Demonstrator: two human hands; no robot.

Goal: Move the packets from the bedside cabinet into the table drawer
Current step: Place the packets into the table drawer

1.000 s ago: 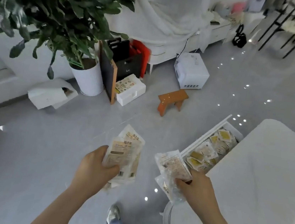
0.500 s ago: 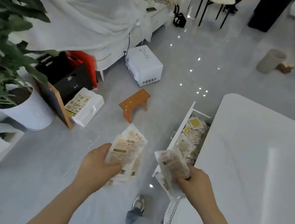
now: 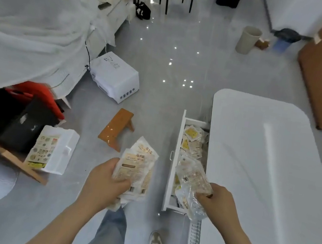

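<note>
The big white table (image 3: 261, 174) has its drawer (image 3: 173, 164) pulled out, with many packets inside (image 3: 191, 139). The left hand (image 3: 102, 183) grips a stack of packets (image 3: 136, 169) over the floor. The right hand (image 3: 217, 201) grips clear packets (image 3: 191, 178) above the drawer.

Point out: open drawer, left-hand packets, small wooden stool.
open drawer (image 3: 176, 144), head view, its white front panel.
left-hand packets (image 3: 137, 165), head view, face of top packet.
small wooden stool (image 3: 118, 125), head view, seat top.
</note>
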